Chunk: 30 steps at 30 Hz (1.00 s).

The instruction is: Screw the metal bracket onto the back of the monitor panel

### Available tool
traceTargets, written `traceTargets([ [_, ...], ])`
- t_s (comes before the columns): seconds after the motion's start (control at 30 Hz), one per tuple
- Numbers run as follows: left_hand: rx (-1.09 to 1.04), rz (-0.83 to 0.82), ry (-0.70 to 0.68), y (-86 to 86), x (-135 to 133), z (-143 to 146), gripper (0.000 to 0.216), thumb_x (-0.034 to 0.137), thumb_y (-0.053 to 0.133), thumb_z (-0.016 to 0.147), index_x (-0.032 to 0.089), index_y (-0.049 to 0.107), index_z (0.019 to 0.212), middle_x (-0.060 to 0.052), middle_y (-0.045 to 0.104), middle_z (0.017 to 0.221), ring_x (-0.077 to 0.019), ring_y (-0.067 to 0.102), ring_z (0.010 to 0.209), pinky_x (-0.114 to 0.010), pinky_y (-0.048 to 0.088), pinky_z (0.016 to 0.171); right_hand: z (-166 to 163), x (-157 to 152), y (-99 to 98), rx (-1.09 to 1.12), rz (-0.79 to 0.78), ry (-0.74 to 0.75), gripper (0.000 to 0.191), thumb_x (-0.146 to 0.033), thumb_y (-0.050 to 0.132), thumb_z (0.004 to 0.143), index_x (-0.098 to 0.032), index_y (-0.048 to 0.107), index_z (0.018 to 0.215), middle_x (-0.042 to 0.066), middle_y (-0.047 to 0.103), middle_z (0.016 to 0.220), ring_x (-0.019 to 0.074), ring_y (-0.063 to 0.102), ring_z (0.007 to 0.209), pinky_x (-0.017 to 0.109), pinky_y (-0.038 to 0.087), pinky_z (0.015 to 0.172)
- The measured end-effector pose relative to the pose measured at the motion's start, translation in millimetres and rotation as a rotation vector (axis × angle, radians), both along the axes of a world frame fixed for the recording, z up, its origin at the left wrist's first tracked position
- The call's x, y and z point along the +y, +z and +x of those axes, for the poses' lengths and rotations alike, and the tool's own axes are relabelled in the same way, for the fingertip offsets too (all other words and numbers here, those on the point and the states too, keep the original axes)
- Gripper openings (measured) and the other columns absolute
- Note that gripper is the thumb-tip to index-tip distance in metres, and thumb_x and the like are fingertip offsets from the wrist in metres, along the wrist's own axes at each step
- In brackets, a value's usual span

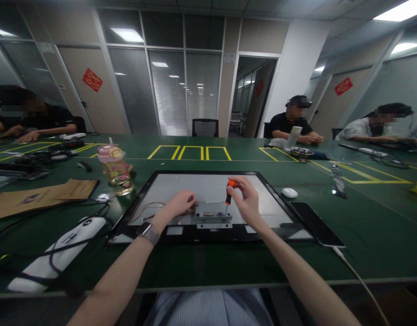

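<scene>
A flat monitor panel (pixel 208 183) lies face down on the green table in front of me, its grey metal back up. A small metal connector bracket (pixel 213 215) sits near its front edge. My right hand (pixel 247 199) pinches a small screwdriver (pixel 229 192) with an orange and black handle, held upright with its tip over the bracket. My left hand (pixel 176 203) rests curled on the panel just left of the bracket, fingers pressed down near some thin wires (pixel 143 210). A watch is on my left wrist.
A pink-lidded bottle (pixel 116 171), brown paper bag (pixel 41 195) and white device with black cables (pixel 59 256) lie left. A white mouse (pixel 289 192) and a cabled phone (pixel 317 224) lie right. Other people sit at the far left and far right of the table.
</scene>
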<state>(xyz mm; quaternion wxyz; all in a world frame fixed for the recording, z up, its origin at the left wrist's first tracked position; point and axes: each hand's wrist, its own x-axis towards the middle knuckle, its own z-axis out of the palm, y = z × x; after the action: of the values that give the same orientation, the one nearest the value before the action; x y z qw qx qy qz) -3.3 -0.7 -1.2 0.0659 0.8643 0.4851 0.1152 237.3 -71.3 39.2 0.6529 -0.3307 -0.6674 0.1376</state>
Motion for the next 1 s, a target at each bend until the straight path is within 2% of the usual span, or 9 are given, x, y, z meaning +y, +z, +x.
traceTargets([
  [0.1, -0.002, 0.002, -0.003, -0.6, 0.4, -0.3, 0.018, 0.029, 0.050, 0.090, 0.018, 0.061, 0.081, -0.005, 0.064, 0.087, -0.0189, 0.059, 0.080, -0.027, 0.042, 0.070, 0.1, -0.6, 0.7, 0.013, -0.024, 0.033, 0.015, -0.028, 0.059, 0.089, -0.025, 0.064, 0.102, 0.005, 0.060, 0.097, 0.0187, 0.060, 0.087, 0.036, 0.052, 0.078],
  [0.27, -0.002, -0.001, -0.004, 0.7, 0.0, -0.3, 0.018, 0.030, 0.051, 0.090, 0.018, 0.060, 0.081, -0.005, 0.064, 0.086, -0.0188, 0.058, 0.079, -0.027, 0.042, 0.070, -0.9, -5.5, 1.8, 0.034, -0.089, 0.160, 0.020, -0.029, 0.049, 0.095, -0.025, 0.060, 0.111, 0.005, 0.065, 0.095, 0.0189, 0.064, 0.087, 0.037, 0.052, 0.080],
  [0.37, -0.001, -0.006, -0.004, 1.0, 0.2, -0.1, 0.019, 0.030, 0.050, 0.090, 0.018, 0.061, 0.080, -0.005, 0.064, 0.085, -0.0187, 0.059, 0.079, -0.027, 0.043, 0.070, -2.0, -4.1, 1.5, 0.004, -0.058, 0.099, 0.023, -0.028, 0.055, 0.091, -0.026, 0.061, 0.113, 0.005, 0.064, 0.099, 0.0187, 0.063, 0.088, 0.037, 0.052, 0.081],
  [0.5, -0.003, -0.007, -0.003, -0.1, 1.3, -0.4, 0.019, 0.031, 0.050, 0.090, 0.018, 0.061, 0.081, -0.006, 0.064, 0.087, -0.0193, 0.059, 0.080, -0.028, 0.043, 0.070, -1.3, -1.1, 1.8, -0.037, -0.016, 0.006, 0.019, -0.027, 0.061, 0.087, -0.026, 0.065, 0.105, 0.005, 0.059, 0.096, 0.0184, 0.059, 0.087, 0.035, 0.052, 0.078],
  [0.6, -0.003, -0.004, -0.007, -0.6, 1.8, -0.8, 0.020, 0.031, 0.049, 0.090, 0.018, 0.061, 0.081, -0.006, 0.065, 0.088, -0.0197, 0.059, 0.081, -0.028, 0.043, 0.071, -0.1, -2.1, 2.1, -0.021, -0.033, 0.021, 0.016, -0.028, 0.056, 0.090, -0.026, 0.065, 0.103, 0.005, 0.059, 0.097, 0.0185, 0.059, 0.088, 0.035, 0.051, 0.078],
  [0.73, -0.004, 0.001, -0.008, -0.3, 1.4, -1.1, 0.019, 0.030, 0.049, 0.090, 0.018, 0.061, 0.081, -0.006, 0.065, 0.087, -0.0192, 0.060, 0.080, -0.027, 0.043, 0.070, 0.0, -5.0, 1.1, 0.015, -0.071, 0.106, 0.021, -0.029, 0.046, 0.095, -0.025, 0.062, 0.109, 0.006, 0.064, 0.102, 0.0192, 0.063, 0.090, 0.037, 0.052, 0.080],
  [1.0, -0.004, 0.011, 0.001, -1.9, 2.3, -0.6, 0.020, 0.031, 0.050, 0.090, 0.018, 0.061, 0.078, -0.005, 0.065, 0.085, -0.0195, 0.060, 0.079, -0.027, 0.042, 0.069, -1.8, -0.7, 0.5, -0.029, -0.010, 0.009, 0.019, -0.025, 0.058, 0.089, -0.026, 0.065, 0.107, 0.004, 0.057, 0.096, 0.0181, 0.058, 0.087, 0.034, 0.050, 0.078],
])
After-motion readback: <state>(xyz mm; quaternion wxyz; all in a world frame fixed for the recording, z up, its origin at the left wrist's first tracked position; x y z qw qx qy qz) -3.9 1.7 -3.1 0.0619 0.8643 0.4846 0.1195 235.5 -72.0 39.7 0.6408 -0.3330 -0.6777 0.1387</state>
